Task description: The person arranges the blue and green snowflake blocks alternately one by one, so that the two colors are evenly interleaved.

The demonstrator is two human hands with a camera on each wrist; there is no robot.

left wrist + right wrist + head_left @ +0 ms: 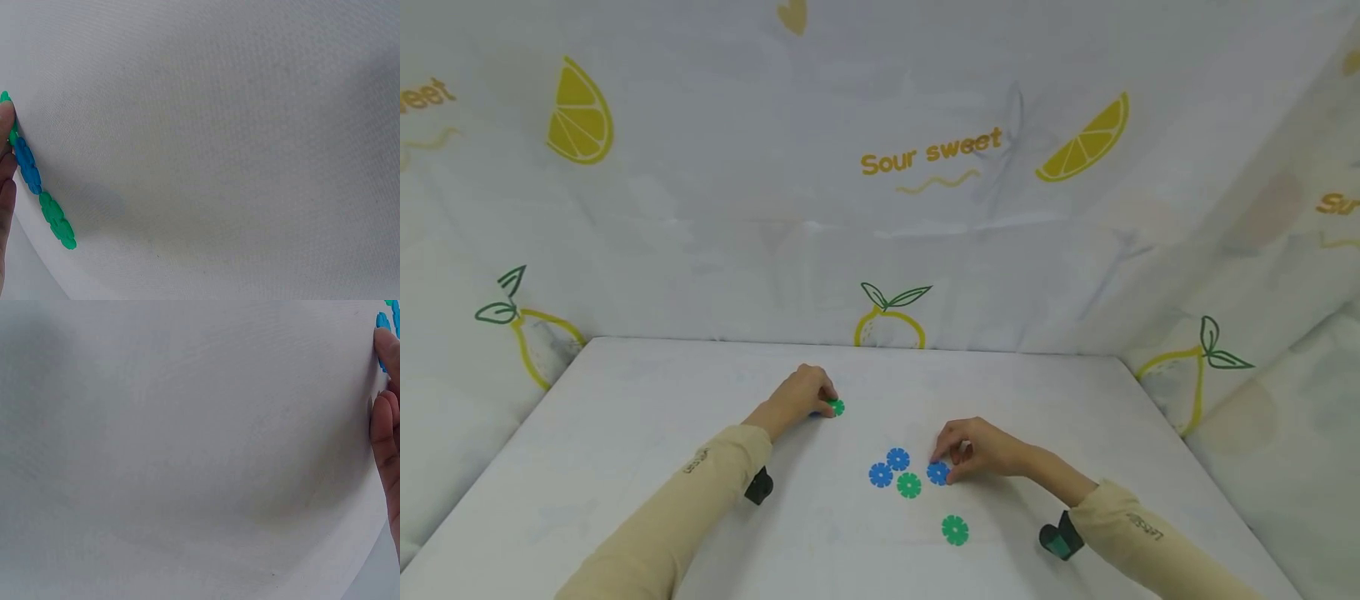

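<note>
though the head view hides most of it, left wrist shows a disc row point(27, 165) slanting lengthwise down-right from the pinching fingers of the left hand point(799, 396), the right hand point(983, 447) pinching a blue disc point(937, 474).

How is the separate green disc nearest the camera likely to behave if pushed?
The green disc lies flat on the table, so it should probably slide rather than roll. Notched all round, it may be less slippery. A similar green piece looks thin edge-on, suggesting it's likely light.

near green disc point(955, 530): passable room left of it, three-disc cluster point(899, 464) and right hand point(981, 448) block behind it
</note>
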